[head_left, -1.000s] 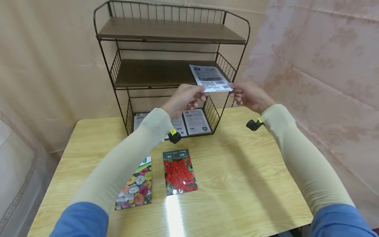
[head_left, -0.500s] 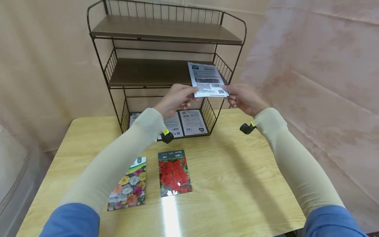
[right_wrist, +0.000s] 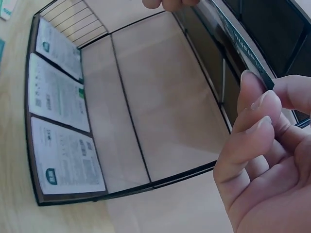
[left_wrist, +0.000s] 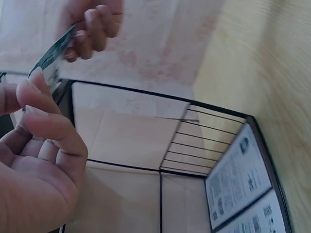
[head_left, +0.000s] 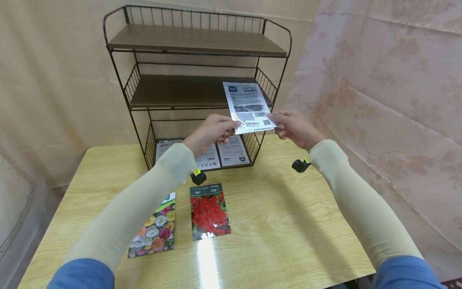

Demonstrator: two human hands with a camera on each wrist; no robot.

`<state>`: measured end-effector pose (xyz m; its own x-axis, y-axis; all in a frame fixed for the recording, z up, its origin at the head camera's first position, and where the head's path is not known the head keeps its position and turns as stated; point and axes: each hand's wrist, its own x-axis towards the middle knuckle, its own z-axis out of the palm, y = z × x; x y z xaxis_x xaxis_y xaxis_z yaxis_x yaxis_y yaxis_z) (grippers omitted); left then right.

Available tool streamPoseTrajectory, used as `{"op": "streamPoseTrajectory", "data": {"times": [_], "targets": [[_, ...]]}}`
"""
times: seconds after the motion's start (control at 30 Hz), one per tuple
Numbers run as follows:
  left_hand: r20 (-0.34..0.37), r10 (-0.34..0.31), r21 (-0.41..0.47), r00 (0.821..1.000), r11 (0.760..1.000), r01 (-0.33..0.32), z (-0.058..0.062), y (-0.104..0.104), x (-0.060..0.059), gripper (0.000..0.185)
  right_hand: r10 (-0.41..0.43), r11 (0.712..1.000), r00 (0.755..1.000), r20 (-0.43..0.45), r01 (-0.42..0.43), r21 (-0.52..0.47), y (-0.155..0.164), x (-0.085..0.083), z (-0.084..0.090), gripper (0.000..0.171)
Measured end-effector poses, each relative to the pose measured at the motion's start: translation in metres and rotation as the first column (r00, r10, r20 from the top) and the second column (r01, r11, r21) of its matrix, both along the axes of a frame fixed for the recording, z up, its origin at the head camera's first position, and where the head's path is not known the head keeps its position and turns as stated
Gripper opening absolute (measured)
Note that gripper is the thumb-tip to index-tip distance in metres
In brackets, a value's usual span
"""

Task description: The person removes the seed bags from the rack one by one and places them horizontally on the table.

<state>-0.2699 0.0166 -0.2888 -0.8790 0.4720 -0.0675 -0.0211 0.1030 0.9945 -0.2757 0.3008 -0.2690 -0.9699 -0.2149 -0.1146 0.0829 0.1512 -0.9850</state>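
A seed packet (head_left: 248, 105) shows its pale printed back, with small text and a barcode. It is at the right end of the rack's middle shelf (head_left: 177, 91), and its near part juts out past the front edge. My left hand (head_left: 213, 133) pinches the near left corner between thumb and finger. At the near right corner my right hand (head_left: 295, 126) pinches the same packet. The right wrist view catches the packet edge-on, above the thumb (right_wrist: 265, 104); whether its far end touches the shelf cannot be told.
Several packets (head_left: 234, 151) lie text side up on the wire rack's bottom shelf. A red-flower packet (head_left: 210, 212) and a mixed-bloom packet (head_left: 155, 233), partly behind the left sleeve, lie on the wooden table (head_left: 281, 224). The rack's top shelf (head_left: 195, 40) is above.
Both hands have drawn the packet toward me and lower, farther out from the middle shelf. Its printed face now tilts more toward the head camera. The head view has shifted slightly.
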Motion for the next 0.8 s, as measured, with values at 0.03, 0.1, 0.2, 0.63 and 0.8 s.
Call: {"op": "streamPoseTrajectory", "data": {"times": [0.03, 0.1, 0.2, 0.63, 0.8], "targets": [[-0.011, -0.003, -0.012, 1.000, 1.000, 0.003, -0.002, 0.000, 0.002, 0.031, 0.004, 1.000, 1.000, -0.013, -0.004, 0.009, 0.000, 0.001, -0.002, 0.027], [-0.032, -0.012, -0.033, 0.999, 0.999, 0.011, -0.007, 0.001, 0.004, 0.031, 0.015, 1.000, 0.999, -0.039, -0.014, 0.026, 0.002, 0.003, -0.007, 0.028], [-0.056, -0.040, -0.044, 0.998, 0.998, 0.037, -0.013, 0.007, 0.008, 0.028, 0.028, 0.999, 0.996, -0.080, -0.024, 0.042, 0.009, 0.007, -0.014, 0.028], [-0.074, -0.139, -0.128, 0.988, 0.983, 0.128, -0.044, 0.034, 0.030, 0.026, 0.009, 0.995, 0.988, -0.157, 0.007, 0.101, 0.038, 0.042, -0.046, 0.031], [-0.113, -0.157, -0.157, 0.981, 0.978, 0.139, -0.049, 0.034, 0.034, 0.030, 0.015, 0.998, 0.981, -0.195, -0.003, 0.061, 0.041, 0.044, -0.057, 0.027]]}}
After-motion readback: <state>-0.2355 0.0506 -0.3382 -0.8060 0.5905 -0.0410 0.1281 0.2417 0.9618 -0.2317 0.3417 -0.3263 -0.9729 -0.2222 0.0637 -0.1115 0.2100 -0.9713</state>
